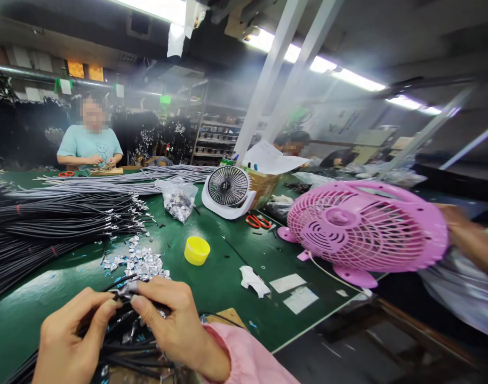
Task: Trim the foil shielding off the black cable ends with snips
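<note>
At the far left, we see a thick spread of black cables point(60, 234) on the green table point(220, 288), their ends pointing right. Behind them lie grey cables point(143, 180), and beyond sits a co-worker point(89, 141) in a light blue top, with hands near each other. Closest to us, our left hand point(70, 333) pinches a black cable point(116, 292) between thumb and forefinger. Just beside it, our right hand point(180, 320), in a pink sleeve point(247, 352), grips silver foil point(127, 288) on that cable; we cannot tell whether the fingertips touch. Foil scraps point(137, 258) are heaped behind our hands. Further right we find a clear bag point(180, 200) of small parts, a yellow ring-shaped container point(197, 250), a small white fan point(228, 209), orange-handled scissors point(254, 221) and two pale slips point(295, 292). A large pink fan point(342, 217) stands by the table's edge, with another person's arm point(468, 240) at far right.
</note>
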